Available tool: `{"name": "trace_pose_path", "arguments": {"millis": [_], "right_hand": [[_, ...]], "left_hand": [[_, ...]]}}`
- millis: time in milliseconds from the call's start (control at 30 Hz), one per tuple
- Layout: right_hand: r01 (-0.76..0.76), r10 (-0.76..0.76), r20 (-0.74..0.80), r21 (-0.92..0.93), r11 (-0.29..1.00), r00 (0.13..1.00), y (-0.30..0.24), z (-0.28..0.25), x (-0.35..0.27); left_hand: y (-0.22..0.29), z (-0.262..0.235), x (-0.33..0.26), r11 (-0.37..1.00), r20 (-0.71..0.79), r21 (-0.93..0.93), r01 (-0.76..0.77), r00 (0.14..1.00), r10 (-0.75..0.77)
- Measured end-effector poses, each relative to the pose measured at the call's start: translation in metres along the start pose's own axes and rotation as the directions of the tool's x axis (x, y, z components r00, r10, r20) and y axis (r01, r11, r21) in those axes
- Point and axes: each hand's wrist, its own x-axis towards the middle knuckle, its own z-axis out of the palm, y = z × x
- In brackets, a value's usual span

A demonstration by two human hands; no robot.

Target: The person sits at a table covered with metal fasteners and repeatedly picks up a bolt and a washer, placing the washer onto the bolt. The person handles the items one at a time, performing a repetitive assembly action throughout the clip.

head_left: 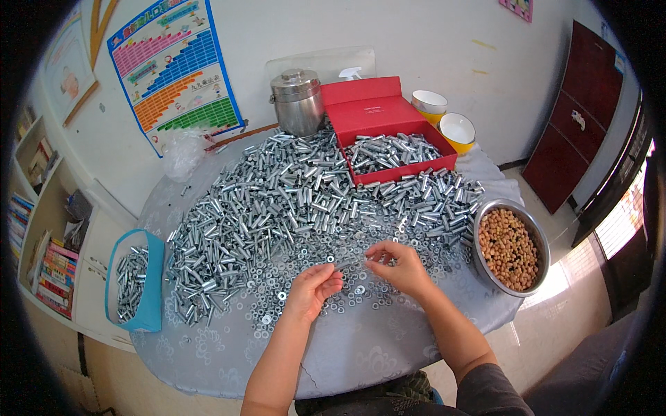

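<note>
Both hands meet over the near bench [361, 353]: my left hand [313, 288] pinches a bolt [345, 264], right hand [399, 267] pinches something small, maybe a washer. A slip could drop it among loose washers [305, 305].

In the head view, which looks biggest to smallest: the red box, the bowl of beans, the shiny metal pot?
1. red box
2. bowl of beans
3. metal pot
The bowl sits nearer the camera, so box versus bowl is unsure.

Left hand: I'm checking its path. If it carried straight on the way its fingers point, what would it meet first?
Probably the bolt held between the left hand and right hand, then the right fingers; depth is hard to judge.
</note>
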Motion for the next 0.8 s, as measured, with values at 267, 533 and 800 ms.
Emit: {"name": "trace_pose_path", "arguments": {"millis": [267, 533, 800], "right_hand": [[0.258, -0.259, 0.001, 0.100, 0.961, 0.966, 0.000, 0.007, -0.001], [0.092, -0.077, 0.086, -0.184, 0.979, 0.993, 0.003, 0.005, -0.002], [-0.075, 0.068, 0.201, 0.028, 0.997, 0.977, 0.008, 0.006, -0.004]], "left_hand": [[-0.001, 0.001, 0.000, 0.999, 0.003, 0.032, 0.000, 1.000, 0.000], [-0.001, 0.014, -0.007, 0.979, -0.017, 0.191, -0.066, 0.997, 0.071], [-0.003, 0.010, -0.003, 0.985, -0.050, 0.135, -0.105, 0.992, 0.112]]}}
